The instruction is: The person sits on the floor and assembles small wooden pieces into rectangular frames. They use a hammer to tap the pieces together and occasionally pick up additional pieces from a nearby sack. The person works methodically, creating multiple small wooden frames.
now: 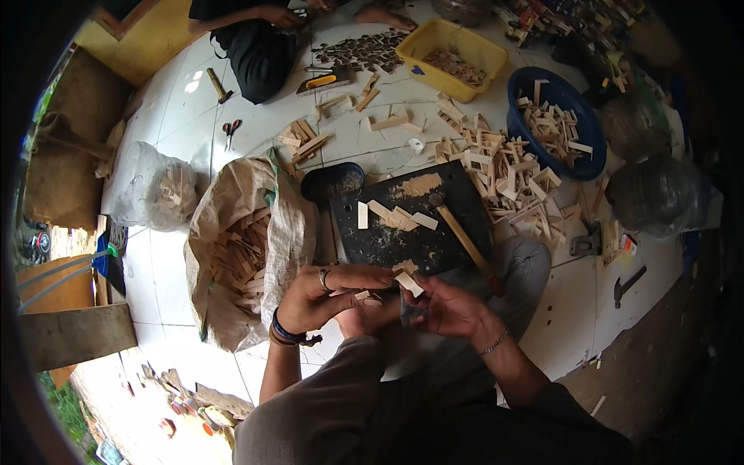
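Note:
In front of my lap, my right hand (449,311) pinches a small pale wooden block (408,284) between thumb and fingers. My left hand (314,298), wearing a ring, reaches its long fingers to the block's left side. Small wooden pieces (363,295) show between its thumb and fingers; the inside of its palm is hidden. Just beyond the hands lies a black board (372,249) with holes and sawdust. Several flat wooden pieces (399,219) rest on it in a loose row. A wooden-handled hammer (469,242) lies across its right side.
An open woven sack (203,271) of wood pieces stands left. Beyond the board are a small dark tray (310,186), a blue basin (515,116), a yellow tub (418,66) and a wood heap (504,174). Scissors (231,133) lie far left; another hammer (629,285) lies right. Another person (256,58) sits opposite.

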{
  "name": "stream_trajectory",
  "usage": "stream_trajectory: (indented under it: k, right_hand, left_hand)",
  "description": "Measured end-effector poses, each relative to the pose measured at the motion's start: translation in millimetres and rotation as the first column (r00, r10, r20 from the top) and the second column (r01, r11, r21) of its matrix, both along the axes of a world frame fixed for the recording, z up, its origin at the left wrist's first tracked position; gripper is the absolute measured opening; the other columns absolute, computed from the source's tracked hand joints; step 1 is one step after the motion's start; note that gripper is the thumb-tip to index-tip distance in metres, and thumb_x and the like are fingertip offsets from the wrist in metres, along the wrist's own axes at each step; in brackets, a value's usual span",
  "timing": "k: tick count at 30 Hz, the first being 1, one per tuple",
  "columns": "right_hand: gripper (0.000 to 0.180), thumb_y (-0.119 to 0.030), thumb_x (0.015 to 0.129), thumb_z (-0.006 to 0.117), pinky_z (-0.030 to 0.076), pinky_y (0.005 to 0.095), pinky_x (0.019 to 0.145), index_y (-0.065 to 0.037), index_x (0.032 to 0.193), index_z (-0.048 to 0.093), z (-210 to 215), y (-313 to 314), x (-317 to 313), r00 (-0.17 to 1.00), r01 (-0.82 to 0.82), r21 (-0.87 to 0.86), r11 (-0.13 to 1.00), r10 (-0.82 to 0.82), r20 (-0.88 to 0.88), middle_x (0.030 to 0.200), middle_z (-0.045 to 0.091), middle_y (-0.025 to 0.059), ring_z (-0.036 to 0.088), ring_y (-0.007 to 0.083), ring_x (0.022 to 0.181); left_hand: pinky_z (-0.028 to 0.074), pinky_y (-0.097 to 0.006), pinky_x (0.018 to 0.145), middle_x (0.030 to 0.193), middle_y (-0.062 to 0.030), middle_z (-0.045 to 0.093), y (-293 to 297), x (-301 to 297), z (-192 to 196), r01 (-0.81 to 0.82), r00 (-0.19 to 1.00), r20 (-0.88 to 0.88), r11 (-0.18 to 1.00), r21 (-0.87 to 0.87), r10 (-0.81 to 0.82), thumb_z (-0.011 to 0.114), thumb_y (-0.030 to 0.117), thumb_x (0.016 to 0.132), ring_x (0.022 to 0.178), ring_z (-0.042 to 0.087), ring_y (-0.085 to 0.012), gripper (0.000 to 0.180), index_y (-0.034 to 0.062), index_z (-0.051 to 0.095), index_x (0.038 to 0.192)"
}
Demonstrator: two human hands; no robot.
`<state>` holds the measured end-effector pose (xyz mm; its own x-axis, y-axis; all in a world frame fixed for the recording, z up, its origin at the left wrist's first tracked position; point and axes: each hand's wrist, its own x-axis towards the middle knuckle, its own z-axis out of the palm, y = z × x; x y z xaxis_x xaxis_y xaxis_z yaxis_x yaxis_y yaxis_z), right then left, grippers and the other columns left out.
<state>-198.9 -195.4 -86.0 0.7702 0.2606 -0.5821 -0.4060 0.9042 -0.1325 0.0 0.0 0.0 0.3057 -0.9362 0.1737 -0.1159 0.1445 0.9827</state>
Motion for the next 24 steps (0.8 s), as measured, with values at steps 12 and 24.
stream_trajectory:
  k: [12,24]
  right_hand:
    - [0.029,-0.029,0.104,0.064,0.048,0.0238,0.075,-0.007,0.123,0.069,17,-22,1,0.977,0.161,-0.722,0.673,-0.213,0.020,0.101,0.072,0.0002,0.066,0.0077,0.091]
    - [0.023,-0.025,0.103,0.067,0.041,0.0186,0.065,-0.009,0.119,0.068,46,-28,29,0.981,0.063,-0.924,0.376,0.149,0.127,0.094,0.062,-0.0063,0.047,0.0019,0.071]
  left_hand:
    - [0.058,-0.032,0.090,0.112,-0.0093,0.075,-3,-5,-41,-0.278,0.954,-0.069,0.947,0.160,0.292,0.079,0.003,0.086,0.106,0.072,-0.0180,0.032,0.0019,0.072,0.117]
    - [0.058,-0.033,0.082,0.108,-0.0099,0.076,-46,-41,-91,-0.370,0.925,0.109,0.929,0.024,0.365,0.084,0.009,0.084,0.094,0.075,-0.0230,0.033,0.0035,0.071,0.114]
